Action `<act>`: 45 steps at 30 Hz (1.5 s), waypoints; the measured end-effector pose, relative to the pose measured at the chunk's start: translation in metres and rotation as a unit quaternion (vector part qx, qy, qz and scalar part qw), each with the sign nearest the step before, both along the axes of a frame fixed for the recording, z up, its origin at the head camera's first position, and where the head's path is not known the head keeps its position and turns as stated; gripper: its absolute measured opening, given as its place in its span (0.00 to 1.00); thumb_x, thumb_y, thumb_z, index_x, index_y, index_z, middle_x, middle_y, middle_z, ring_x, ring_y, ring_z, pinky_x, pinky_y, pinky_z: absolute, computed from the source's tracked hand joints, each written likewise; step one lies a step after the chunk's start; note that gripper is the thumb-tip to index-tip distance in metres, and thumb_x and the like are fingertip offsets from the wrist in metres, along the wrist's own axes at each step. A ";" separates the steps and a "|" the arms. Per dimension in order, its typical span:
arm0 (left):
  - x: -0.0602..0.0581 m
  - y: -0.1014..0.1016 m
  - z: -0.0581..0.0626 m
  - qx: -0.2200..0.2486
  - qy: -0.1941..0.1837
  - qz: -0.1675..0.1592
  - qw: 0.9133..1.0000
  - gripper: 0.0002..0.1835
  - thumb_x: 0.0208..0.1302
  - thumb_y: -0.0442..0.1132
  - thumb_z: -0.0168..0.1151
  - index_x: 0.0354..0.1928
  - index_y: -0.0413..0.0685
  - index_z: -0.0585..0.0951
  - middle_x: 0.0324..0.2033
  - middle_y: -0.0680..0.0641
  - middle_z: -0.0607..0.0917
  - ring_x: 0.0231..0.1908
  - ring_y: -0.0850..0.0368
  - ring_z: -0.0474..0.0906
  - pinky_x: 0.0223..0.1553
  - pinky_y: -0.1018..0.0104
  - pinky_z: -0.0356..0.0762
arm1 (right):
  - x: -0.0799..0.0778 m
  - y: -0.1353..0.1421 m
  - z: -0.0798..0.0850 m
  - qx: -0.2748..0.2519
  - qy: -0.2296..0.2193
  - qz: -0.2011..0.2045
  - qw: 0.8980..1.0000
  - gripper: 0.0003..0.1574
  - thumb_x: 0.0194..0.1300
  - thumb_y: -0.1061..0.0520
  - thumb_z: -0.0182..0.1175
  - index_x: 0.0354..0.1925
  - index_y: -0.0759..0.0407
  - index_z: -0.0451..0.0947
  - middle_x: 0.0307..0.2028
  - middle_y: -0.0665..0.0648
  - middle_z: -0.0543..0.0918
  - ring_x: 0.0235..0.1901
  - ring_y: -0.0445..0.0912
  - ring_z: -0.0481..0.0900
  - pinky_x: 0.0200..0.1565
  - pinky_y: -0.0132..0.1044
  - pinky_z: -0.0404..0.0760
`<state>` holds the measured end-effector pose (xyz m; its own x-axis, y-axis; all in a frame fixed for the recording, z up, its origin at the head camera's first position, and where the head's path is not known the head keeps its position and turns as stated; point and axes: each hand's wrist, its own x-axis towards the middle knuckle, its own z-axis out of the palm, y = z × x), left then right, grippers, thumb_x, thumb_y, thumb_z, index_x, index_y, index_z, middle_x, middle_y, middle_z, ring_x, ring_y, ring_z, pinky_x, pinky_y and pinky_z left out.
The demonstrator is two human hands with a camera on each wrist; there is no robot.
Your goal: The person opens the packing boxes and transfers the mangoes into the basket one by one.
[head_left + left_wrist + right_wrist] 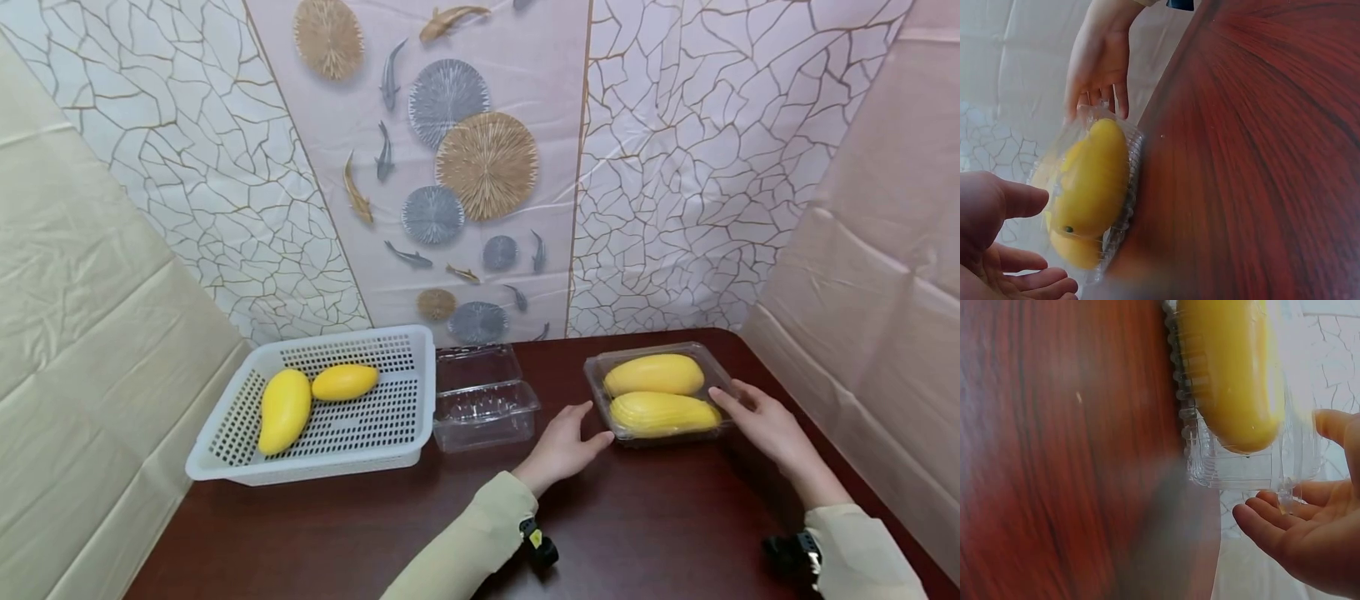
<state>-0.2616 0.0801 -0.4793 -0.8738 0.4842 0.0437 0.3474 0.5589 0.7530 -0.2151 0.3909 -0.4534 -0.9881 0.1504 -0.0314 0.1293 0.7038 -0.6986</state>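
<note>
A transparent plastic clamshell box (716, 371) lies at the right of the table with its lid down. Two yellow mangoes (654, 375) lie side by side inside it. My left hand (562, 450) is at the box's left side, fingers loosely extended; whether its thumb touches the plastic I cannot tell. At the box's right end is my right hand (772, 425), its thumb against the lid edge and its relaxed fingers by the rim, as the right wrist view shows. Through the plastic in the left wrist view, a mango (1094, 181) shows a dark stem mark.
A second transparent clamshell (483, 429) stands with its lid raised near the middle. Left of it, a white perforated basket (416, 446) holds a large yellow mango (285, 412) and a smaller orange-yellow one (345, 382). Cloth-covered walls enclose the dark red wooden table (637, 533).
</note>
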 end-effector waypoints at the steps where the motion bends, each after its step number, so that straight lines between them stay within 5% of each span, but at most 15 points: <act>1: 0.000 -0.001 -0.001 0.003 -0.006 0.002 1.000 0.37 0.71 0.56 0.61 0.74 0.45 0.67 0.70 0.46 0.71 0.69 0.53 0.67 0.66 0.58 0.68 | 0.000 -0.002 0.000 -0.001 0.000 0.001 1.000 0.57 0.76 0.32 0.43 0.75 0.78 0.43 0.67 0.86 0.55 0.65 0.78 0.57 0.58 0.71 0.65; 14: 0.002 -0.010 -0.006 0.076 -0.058 0.016 0.995 0.44 0.65 0.55 0.67 0.76 0.42 0.62 0.67 0.48 0.75 0.65 0.52 0.71 0.64 0.57 0.70 | -0.001 -0.030 -0.003 0.000 0.001 -0.024 1.000 0.59 0.75 0.30 0.43 0.75 0.78 0.43 0.67 0.86 0.57 0.65 0.77 0.59 0.59 0.70 0.66; 24: 0.006 -0.004 -0.017 0.199 -0.165 0.074 0.963 0.35 0.65 0.48 0.69 0.70 0.44 0.71 0.66 0.44 0.75 0.66 0.46 0.71 0.63 0.52 0.72 | -0.004 -0.037 -0.008 -0.005 0.006 -0.032 0.999 0.59 0.74 0.29 0.45 0.75 0.77 0.46 0.66 0.85 0.59 0.65 0.76 0.61 0.59 0.69 0.67; 30: 0.006 -0.005 -0.018 0.229 -0.176 0.072 0.955 0.31 0.65 0.45 0.68 0.68 0.47 0.73 0.65 0.46 0.76 0.65 0.48 0.72 0.61 0.53 0.73 | -0.004 -0.037 -0.007 -0.013 0.008 -0.031 0.999 0.59 0.74 0.29 0.47 0.75 0.77 0.47 0.66 0.85 0.60 0.64 0.76 0.62 0.57 0.69 0.68; 39: 0.007 -0.009 -0.021 0.232 -0.154 0.073 0.958 0.29 0.66 0.42 0.66 0.67 0.44 0.74 0.62 0.45 0.78 0.63 0.49 0.74 0.58 0.56 0.76 | -0.008 -0.042 -0.007 -0.019 0.007 -0.025 0.999 0.59 0.73 0.29 0.48 0.75 0.76 0.48 0.68 0.83 0.59 0.65 0.75 0.61 0.58 0.69 0.67; 45: 0.004 -0.007 -0.022 0.280 -0.181 0.075 0.940 0.26 0.62 0.36 0.67 0.63 0.46 0.75 0.57 0.45 0.81 0.60 0.52 0.76 0.58 0.56 0.75 | -0.008 -0.042 -0.007 -0.022 0.006 -0.027 0.999 0.59 0.73 0.29 0.49 0.75 0.75 0.49 0.68 0.83 0.59 0.65 0.75 0.61 0.58 0.69 0.67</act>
<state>-0.2571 0.0734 -0.5011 -0.9368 0.3448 -0.0593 -0.0399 0.0628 0.9972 -0.2227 0.3488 -0.4603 -0.9791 0.2013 -0.0282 0.1577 0.6647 -0.7303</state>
